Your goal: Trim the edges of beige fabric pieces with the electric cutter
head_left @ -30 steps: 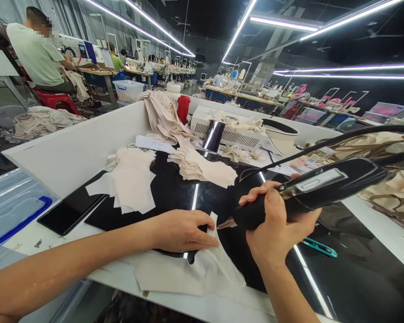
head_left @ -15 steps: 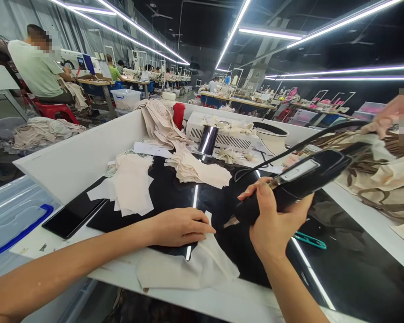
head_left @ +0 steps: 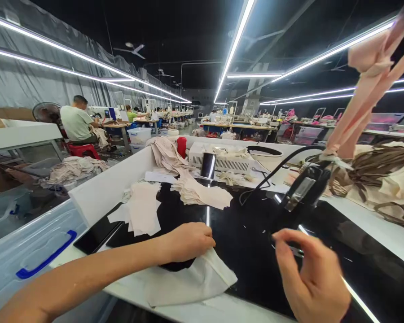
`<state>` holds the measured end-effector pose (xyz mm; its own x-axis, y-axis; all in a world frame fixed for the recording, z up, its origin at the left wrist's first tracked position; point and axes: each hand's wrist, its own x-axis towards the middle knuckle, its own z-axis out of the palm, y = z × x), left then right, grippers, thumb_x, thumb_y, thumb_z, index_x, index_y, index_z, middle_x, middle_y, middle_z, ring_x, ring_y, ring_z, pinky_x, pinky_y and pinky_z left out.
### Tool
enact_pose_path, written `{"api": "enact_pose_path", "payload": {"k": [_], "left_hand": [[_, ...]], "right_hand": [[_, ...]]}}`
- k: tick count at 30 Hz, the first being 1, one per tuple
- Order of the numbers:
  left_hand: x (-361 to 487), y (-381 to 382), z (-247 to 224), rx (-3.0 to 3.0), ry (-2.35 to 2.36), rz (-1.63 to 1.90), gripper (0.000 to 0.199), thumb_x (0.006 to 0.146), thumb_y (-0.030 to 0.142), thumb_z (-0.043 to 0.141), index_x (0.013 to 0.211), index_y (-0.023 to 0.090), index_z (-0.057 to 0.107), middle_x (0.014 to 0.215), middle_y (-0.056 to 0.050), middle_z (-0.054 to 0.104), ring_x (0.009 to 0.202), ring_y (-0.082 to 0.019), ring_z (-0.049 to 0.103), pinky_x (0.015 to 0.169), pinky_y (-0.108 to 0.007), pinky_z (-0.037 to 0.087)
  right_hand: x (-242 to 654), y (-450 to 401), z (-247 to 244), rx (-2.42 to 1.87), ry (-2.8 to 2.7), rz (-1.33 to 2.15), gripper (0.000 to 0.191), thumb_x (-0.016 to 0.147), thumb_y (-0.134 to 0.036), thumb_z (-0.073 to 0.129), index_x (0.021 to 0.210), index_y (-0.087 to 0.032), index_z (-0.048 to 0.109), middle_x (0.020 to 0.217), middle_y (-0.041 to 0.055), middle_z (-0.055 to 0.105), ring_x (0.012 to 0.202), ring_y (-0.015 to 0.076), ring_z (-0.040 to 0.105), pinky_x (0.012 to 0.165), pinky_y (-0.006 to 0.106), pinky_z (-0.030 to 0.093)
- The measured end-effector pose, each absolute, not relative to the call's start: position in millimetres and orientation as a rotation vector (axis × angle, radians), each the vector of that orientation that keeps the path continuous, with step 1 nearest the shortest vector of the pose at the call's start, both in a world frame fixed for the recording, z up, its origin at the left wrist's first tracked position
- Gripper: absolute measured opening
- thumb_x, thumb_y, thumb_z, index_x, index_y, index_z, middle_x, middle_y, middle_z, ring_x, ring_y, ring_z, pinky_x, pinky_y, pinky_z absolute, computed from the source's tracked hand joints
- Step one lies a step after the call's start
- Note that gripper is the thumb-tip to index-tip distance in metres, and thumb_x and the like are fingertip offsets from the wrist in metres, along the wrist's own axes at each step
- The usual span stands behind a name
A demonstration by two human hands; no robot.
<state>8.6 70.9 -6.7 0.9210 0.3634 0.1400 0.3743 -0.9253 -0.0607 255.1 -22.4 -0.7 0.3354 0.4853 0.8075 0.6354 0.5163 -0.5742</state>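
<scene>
My left hand [head_left: 190, 242] is closed on the upper edge of a cream fabric piece [head_left: 195, 282] at the front of the glossy black board [head_left: 245, 255]. To the right, my right hand [head_left: 311, 273] is raised over the board, thumb and index fingertip pressed together; anything between them is too small to make out. Just beyond it the black handheld tool [head_left: 305, 188] hangs from a pink cloth strip [head_left: 366, 98], touched by neither hand.
Two stacks of cut pieces, one left [head_left: 144, 208] and one central [head_left: 202, 190], lie beyond my left hand. A white vented box [head_left: 222, 159] stands behind them. Brown and cream fabric [head_left: 384, 175] heaps at right. A person [head_left: 76, 121] sits far left.
My right hand has let go of the black tool, which now hangs farther back. The view has tilted upward. My left hand remains on the cream fabric.
</scene>
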Motion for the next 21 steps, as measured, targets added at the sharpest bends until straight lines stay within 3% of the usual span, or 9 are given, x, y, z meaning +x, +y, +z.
{"api": "enact_pose_path", "payload": {"k": [5, 8, 12, 16, 18, 21], "left_hand": [[19.3, 59.2, 22.2, -3.159, -0.394, -0.487, 0.014, 0.099, 0.010, 0.065, 0.104, 0.019, 0.075, 0.102, -0.004, 0.071, 0.099, -0.019, 0.066, 0.091, -0.026, 0.052], [20.6, 49.6, 45.5, -3.296, -0.364, -0.912, 0.015, 0.102, 0.015, 0.063, 0.102, 0.020, 0.077, 0.106, -0.006, 0.072, 0.104, -0.018, 0.067, 0.097, -0.026, 0.051], [9.2, 42.6, 67.7, -3.319, -0.499, -1.454, 0.011, 0.096, 0.017, 0.070, 0.095, 0.021, 0.080, 0.105, -0.006, 0.065, 0.098, -0.016, 0.065, 0.092, -0.025, 0.052], [-8.7, 48.7, 56.9, -3.143, -1.123, -1.980, 0.006, 0.088, 0.026, 0.078, 0.087, 0.020, 0.075, 0.097, -0.003, 0.060, 0.094, -0.017, 0.059, 0.089, -0.027, 0.049], [-14.9, 53.9, 40.6, -3.068, -1.688, -2.316, 0.023, 0.082, 0.033, 0.085, 0.094, 0.020, 0.069, 0.095, -0.002, 0.061, 0.090, -0.016, 0.059, 0.085, -0.026, 0.050], [-18.0, 59.8, 15.6, -2.832, -2.697, -2.590, 0.045, 0.084, 0.051, 0.084, 0.106, 0.019, 0.061, 0.098, -0.005, 0.066, 0.088, -0.017, 0.065, 0.084, -0.029, 0.054]], "right_hand": [[237.0, -5.6, -12.9, -1.208, -1.262, 0.776, 0.050, 0.092, -0.071, 0.061, 0.102, -0.024, 0.075, 0.089, 0.0067, 0.075, 0.081, 0.0241, 0.071, 0.076, 0.035, 0.059], [218.1, 9.6, -16.7, -0.969, -1.210, 1.281, 0.058, 0.082, -0.080, 0.067, 0.096, -0.024, 0.075, 0.085, 0.0071, 0.075, 0.082, 0.0261, 0.071, 0.081, 0.039, 0.059], [194.4, 13.3, -22.5, -0.755, -1.238, 1.574, 0.064, 0.079, -0.086, 0.065, 0.077, -0.022, 0.073, 0.059, 0.0024, 0.062, 0.060, 0.0210, 0.062, 0.077, 0.040, 0.055], [187.2, 14.5, -16.1, -0.741, -1.085, 1.631, 0.054, 0.080, -0.072, 0.079, 0.074, -0.020, 0.064, 0.051, -0.0068, 0.047, 0.051, 0.0099, 0.045, 0.062, 0.026, 0.043], [188.5, 19.9, -7.8, -0.822, -1.090, 1.613, 0.053, 0.074, -0.066, 0.087, 0.074, -0.019, 0.061, 0.056, -0.0062, 0.051, 0.053, 0.0085, 0.044, 0.054, 0.022, 0.033], [189.2, 31.1, 3.6, -0.936, -1.155, 1.603, 0.059, 0.068, -0.071, 0.088, 0.079, -0.019, 0.062, 0.063, -0.0048, 0.057, 0.054, 0.0081, 0.045, 0.054, 0.021, 0.033]]}}
